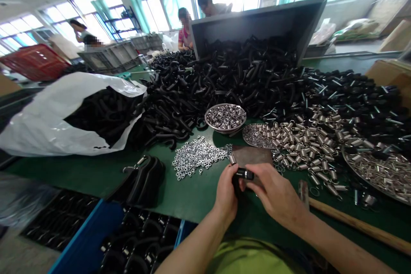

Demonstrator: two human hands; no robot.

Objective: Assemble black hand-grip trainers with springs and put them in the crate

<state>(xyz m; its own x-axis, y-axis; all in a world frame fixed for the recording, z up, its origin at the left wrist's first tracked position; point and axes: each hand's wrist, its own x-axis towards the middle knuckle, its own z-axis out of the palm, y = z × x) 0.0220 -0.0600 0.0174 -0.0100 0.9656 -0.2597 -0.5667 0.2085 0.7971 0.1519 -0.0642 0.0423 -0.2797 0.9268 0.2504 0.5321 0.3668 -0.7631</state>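
My left hand is closed around a black plastic part with a metal spring showing at its upper left end. The fingers of my right hand are bent close to the part's right end; whether they pinch anything small is hidden. Just beyond my hands lies a flat metal plate. Loose hex nuts spread to its left, and many coil springs are heaped to its right. Behind the plate stands a metal bowl of small metal pieces.
A hammer lies at right, near a tray of metal pins. Black curved parts pile up at the back before a tilted grey bin. A white sack and blue crate are left. Other people sit behind.
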